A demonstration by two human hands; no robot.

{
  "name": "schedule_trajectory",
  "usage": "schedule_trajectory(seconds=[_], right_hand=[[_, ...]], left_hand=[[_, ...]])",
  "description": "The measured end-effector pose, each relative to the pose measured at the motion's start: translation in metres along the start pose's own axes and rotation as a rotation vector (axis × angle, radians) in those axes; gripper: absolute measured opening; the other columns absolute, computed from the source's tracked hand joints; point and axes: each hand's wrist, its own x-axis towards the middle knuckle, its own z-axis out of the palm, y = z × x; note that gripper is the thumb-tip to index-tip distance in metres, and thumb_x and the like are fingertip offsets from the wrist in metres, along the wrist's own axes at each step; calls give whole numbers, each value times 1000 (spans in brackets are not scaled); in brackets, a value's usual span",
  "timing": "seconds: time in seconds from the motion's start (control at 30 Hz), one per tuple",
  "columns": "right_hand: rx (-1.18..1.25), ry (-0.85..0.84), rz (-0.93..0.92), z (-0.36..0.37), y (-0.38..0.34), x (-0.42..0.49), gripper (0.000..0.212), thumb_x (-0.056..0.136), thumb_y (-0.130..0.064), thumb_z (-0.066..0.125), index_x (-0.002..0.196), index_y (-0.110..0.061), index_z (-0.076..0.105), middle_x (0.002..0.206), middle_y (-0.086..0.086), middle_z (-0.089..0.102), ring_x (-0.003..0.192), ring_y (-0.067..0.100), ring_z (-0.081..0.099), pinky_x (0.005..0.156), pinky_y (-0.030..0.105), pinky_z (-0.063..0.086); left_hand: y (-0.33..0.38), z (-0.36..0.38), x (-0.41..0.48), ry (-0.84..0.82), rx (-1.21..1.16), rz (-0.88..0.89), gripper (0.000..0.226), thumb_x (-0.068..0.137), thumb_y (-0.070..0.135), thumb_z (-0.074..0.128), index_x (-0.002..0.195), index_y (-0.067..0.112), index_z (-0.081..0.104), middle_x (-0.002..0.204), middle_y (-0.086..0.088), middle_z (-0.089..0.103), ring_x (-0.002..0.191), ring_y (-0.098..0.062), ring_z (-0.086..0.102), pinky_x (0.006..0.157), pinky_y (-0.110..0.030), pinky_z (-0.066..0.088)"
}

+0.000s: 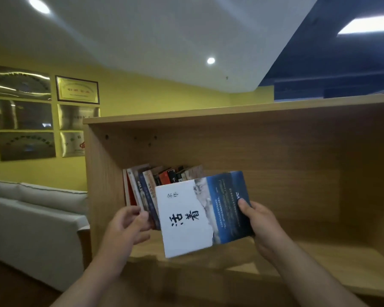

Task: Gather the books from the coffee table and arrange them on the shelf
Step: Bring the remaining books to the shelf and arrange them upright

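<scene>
Right grip [256, 220] grasps the book [195, 216] by its edge, in front of the shelf [297, 253], just right of the leaning row [151, 185]. Left grip [129, 227] curled against the row; hold undetermined. Advise: prop row upright, then slide book alongside.

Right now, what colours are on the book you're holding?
The book is half white with black writing, half blue; head view shows it.

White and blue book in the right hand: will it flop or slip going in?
Probably light and fairly stiff: the right hand holds the white and blue book by one edge without visible sag. Its cover looks glossy, so the grip may slip.
</scene>
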Motion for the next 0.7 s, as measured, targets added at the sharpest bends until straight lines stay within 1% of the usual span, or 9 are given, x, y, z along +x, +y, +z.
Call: schedule_trajectory(seconds=[0.07, 0.13, 0.17, 0.27, 0.33, 0.43, 0.47, 0.6, 0.7], right_hand=[[131, 64, 112, -2, 14, 9, 26, 102, -29, 61, 109, -6, 70, 104, 13, 79, 99, 31, 73, 87, 45, 58], [196, 90, 197, -1, 27, 17, 30, 99, -31, 64, 113, -5, 68, 108, 14, 78, 102, 34, 73, 96, 51, 56], [208, 103, 236, 1, 31, 20, 31, 98, -32, 65, 114, -5, 67, 109, 14, 77, 102, 35, 72, 97, 52, 56], [201, 46, 287, 3, 41, 27, 25, 101, -25, 63, 115, -5, 65, 108, 15, 76, 102, 35, 72, 97, 53, 56], [-36, -4, 225, 5, 50, 33, 35, 99, -24, 65, 128, -6, 59, 115, 13, 74, 105, 33, 71, 99, 54, 55], [-761, -6, -8, 10, 56, 40, 75, 90, -34, 71, 150, -10, 33, 145, 11, 45, 131, 33, 51, 112, 43, 43], [-887, -26, -94, 13, 55, 41, 84, 88, -35, 72, 155, -15, 26, 150, 10, 38, 138, 32, 44, 115, 40, 38], [-820, -338, -148, 23, 62, 54, 104, 81, -37, 76, 160, -40, 9, 158, -3, 36, 144, 19, 40, 120, 37, 36], [-742, -396, -116, 30, 70, 69, 111, 73, -50, 76, 159, -46, 5, 159, -10, 40, 143, 14, 43, 119, 41, 40]], left_hand=[[-15, 15, -1, -185, -61, -189, 58, 68, 49, 78, 115, 18, 60, 108, -10, 73, 95, -32, 72, 83, -48, 59], [-23, 38, -5, -263, -96, -233, 40, 83, 26, 73, 120, 19, 59, 106, -8, 75, 90, -31, 74, 77, -44, 60], [-25, 48, -4, -233, -119, -231, 32, 90, 14, 67, 120, 20, 57, 106, -8, 75, 87, -30, 75, 72, -42, 61], [-20, 69, 8, -113, -142, -201, 23, 97, 6, 56, 114, 20, 58, 103, -11, 75, 83, -30, 75, 67, -38, 61], [-8, 78, 21, -81, -81, -166, 18, 98, 7, 55, 112, 18, 58, 100, -12, 74, 79, -30, 74, 66, -37, 61], [12, 90, 47, -79, 136, -80, 17, 97, 11, 55, 113, 16, 56, 99, -12, 70, 76, -30, 71, 66, -39, 62], [19, 94, 55, -86, 212, -56, 16, 97, 12, 56, 112, 15, 55, 99, -12, 68, 77, -31, 70, 68, -42, 63], [36, 111, 86, -118, 470, 21, 11, 93, 17, 55, 92, 21, 45, 96, -20, 65, 78, -35, 71, 71, -50, 59], [36, 122, 104, -133, 600, 85, 17, 88, 22, 55, 77, 28, 44, 75, -12, 63, 70, -34, 70, 70, -51, 58]])
